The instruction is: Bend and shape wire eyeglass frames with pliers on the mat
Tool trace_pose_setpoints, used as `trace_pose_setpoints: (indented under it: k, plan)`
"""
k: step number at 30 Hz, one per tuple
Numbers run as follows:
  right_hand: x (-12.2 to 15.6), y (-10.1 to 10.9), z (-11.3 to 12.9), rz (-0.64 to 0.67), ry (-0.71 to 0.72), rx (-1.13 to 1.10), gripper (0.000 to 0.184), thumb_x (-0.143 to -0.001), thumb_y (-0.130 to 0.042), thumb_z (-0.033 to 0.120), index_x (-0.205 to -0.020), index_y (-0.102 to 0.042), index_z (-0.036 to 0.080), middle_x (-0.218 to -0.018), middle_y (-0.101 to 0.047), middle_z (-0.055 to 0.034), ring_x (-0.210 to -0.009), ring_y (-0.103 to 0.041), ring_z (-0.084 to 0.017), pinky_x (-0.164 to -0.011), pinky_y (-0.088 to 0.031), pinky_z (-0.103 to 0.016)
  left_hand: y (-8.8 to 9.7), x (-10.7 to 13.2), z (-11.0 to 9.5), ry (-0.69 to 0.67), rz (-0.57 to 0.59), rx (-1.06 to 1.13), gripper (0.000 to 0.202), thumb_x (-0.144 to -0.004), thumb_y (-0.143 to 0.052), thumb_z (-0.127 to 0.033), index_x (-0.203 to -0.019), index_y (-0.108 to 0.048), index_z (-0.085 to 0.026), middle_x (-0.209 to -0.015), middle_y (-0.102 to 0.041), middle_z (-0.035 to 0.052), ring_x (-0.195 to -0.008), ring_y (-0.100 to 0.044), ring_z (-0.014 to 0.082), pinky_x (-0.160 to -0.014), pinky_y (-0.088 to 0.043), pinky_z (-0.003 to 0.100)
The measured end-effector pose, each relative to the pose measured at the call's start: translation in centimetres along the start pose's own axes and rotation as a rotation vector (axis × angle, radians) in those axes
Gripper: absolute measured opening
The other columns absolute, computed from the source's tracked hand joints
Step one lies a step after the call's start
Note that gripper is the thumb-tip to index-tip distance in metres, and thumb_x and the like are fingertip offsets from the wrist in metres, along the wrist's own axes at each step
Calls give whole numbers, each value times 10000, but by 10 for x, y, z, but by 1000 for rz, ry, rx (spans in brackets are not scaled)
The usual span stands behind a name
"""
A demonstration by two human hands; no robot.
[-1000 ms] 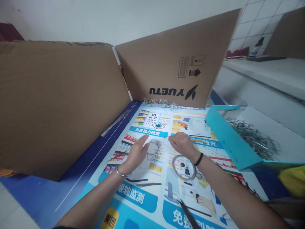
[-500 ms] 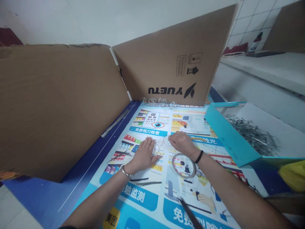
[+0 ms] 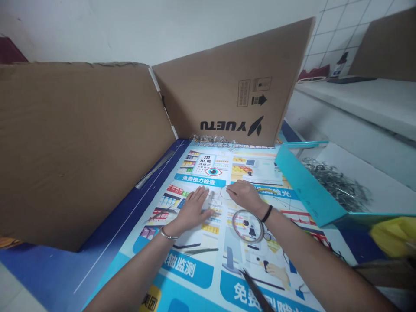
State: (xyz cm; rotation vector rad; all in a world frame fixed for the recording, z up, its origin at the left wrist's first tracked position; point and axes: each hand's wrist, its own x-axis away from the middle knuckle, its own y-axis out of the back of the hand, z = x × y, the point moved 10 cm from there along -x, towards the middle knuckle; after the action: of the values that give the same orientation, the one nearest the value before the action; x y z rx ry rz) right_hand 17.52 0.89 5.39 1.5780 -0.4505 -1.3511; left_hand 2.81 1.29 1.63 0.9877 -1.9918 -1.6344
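My left hand (image 3: 192,209) lies flat on a printed poster mat (image 3: 201,268), fingers stretched out together, pressing on a thin wire eyeglass frame (image 3: 212,200) that shows just past my fingertips. My right hand (image 3: 244,195) rests beside it with fingers curled, pinching at a clear round lens (image 3: 225,192) next to the frame. A silver bangle is on my left wrist and a black band on my right wrist. A round metal-rimmed lens (image 3: 248,225) lies on the mat just under my right wrist.
Tall cardboard panels (image 3: 78,143) wall in the mat on the left and back. A turquoise box (image 3: 308,190) holding several metal wire parts (image 3: 334,184) stands at the right. Tweezers (image 3: 198,250) and a dark tool (image 3: 256,294) lie on the mat near me. A yellow bag (image 3: 394,236) sits at far right.
My left hand has come down from a raised, tilted pose to lie flat on the mat over the wire frame. My right hand has stayed near the lens.
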Motion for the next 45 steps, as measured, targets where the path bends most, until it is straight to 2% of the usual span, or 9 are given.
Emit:
trace_pose_setpoints:
  k: [5, 13, 18, 22, 26, 29, 31, 35, 45]
  plan:
    - [0, -4, -1, 14, -2, 8, 271, -889, -456, 260, -747, -680, 204, -707, -671, -24, -699, -540, -144, -695, -325, -261, 15, 5, 7, 8, -97, 199, 584, -905, -366, -480, -1424, -258, -234, -1484, -293, 86, -1381, -217, 223, -1117, -204, 454]
    - [1, -1, 0, 9, 4, 22, 306, -903, -428, 263, -733, -675, 200, -697, -662, -26, -710, -536, -146, -675, -315, -264, 75, 35, 48, 194, -697, 498, 352, -942, -345, -360, -1222, -488, -202, -1361, -455, 108, -1276, -410, 209, -1062, -346, 404]
    - [1, 1, -2, -22, -15, 10, 297, -900, -437, 268, -728, -671, 207, -690, -657, -16, -703, -534, -143, -674, -322, -258, 84, 46, 59, 194, -834, 504, 223, -917, -424, -317, -1032, -568, -192, -1114, -597, 96, -1094, -556, 198, -969, -445, 397]
    - [2, 3, -2, -39, -15, -9, 285, -898, -441, 267, -752, -678, 206, -717, -668, -19, -713, -544, -144, -687, -338, -253, 79, 37, 33, 18, -692, 397, 216, -921, -403, -256, -1052, -571, -218, -1071, -631, 73, -1062, -574, 187, -951, -459, 412]
    - [3, 5, -4, -54, -36, -34, 264, -891, -455, 259, -760, -679, 209, -721, -671, -11, -710, -547, -138, -700, -353, -244, 53, 19, -17, -184, -341, 160, 369, -925, -389, -295, -1284, -459, -241, -1356, -475, 86, -1299, -377, 218, -1051, -351, 442]
    - [3, 3, -4, -38, -34, -45, 249, -887, -462, 253, -771, -678, 216, -732, -674, -7, -721, -552, -138, -708, -358, -244, 26, 9, -36, -181, -86, -25, 503, -901, -398, -450, -1382, -350, -307, -1486, -290, 45, -1390, -166, 279, -1084, -257, 504]
    - [3, 1, -3, -12, -28, -47, 248, -887, -461, 250, -770, -676, 218, -734, -674, -9, -729, -555, -139, -710, -360, -246, 14, 6, -41, -176, 20, -69, 527, -886, -375, -521, -1378, -353, -336, -1494, -275, 28, -1392, -147, 299, -1080, -237, 529]
    - [2, -1, -1, 42, -24, -54, 243, -886, -461, 244, -757, -665, 218, -724, -669, -4, -722, -552, -137, -704, -360, -242, 6, 6, -37, -162, 65, -78, 517, -891, -343, -531, -1365, -381, -329, -1481, -306, 33, -1386, -178, 290, -1078, -240, 517]
    - [1, -3, 0, 73, -18, -38, 234, -881, -462, 231, -758, -660, 219, -727, -673, -6, -717, -553, -136, -699, -357, -239, 8, -21, 13, -108, 22, -116, 503, -890, -354, -529, -1346, -408, -324, -1472, -327, 43, -1375, -222, 272, -1056, -277, 501]
